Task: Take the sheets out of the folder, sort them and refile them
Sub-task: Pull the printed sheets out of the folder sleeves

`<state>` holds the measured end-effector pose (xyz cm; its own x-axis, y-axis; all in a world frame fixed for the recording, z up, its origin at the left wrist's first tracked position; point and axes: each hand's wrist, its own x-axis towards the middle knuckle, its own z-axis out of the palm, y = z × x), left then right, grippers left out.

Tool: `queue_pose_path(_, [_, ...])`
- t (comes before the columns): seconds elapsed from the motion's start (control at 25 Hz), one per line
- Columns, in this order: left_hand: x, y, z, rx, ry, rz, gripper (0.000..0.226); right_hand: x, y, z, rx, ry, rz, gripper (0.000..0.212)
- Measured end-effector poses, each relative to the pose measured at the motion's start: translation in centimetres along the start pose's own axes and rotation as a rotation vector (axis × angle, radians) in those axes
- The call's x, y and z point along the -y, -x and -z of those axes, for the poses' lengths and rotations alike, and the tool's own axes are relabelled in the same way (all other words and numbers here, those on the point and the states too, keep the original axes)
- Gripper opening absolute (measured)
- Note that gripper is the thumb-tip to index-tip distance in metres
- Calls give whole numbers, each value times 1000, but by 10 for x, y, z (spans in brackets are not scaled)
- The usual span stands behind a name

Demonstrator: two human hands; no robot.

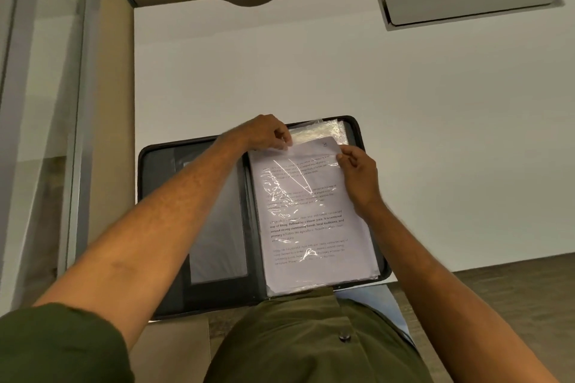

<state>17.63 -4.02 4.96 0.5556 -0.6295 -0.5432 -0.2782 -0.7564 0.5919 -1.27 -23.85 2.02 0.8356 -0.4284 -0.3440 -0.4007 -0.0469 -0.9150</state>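
Note:
A black zip folder [161, 165] lies open on the white table, near its front edge. Its right half holds a stack of clear plastic sleeves [320, 129] with printed sheets inside. The top printed sheet [311, 227] sits partly in a shiny sleeve, its upper end sticking out. My left hand [264, 132] pinches the sleeve's top edge at the upper left of the sheet. My right hand [357, 177] grips the sheet's upper right edge. The folder's left half shows a dark inner pocket [217, 227] with a grey panel.
The white table [404, 134] stretches far and right of the folder, with a grey cable flap [466, 0] set in at the back right. A glass partition [40, 102] stands at the left. Wood-look floor [513, 289] shows at the lower right.

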Motion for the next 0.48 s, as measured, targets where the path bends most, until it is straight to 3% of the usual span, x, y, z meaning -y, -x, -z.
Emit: queue_pose_path(0.48, [-2,0,-12,-70,20,-60,8,0,3,11,84,-112,-94,21])
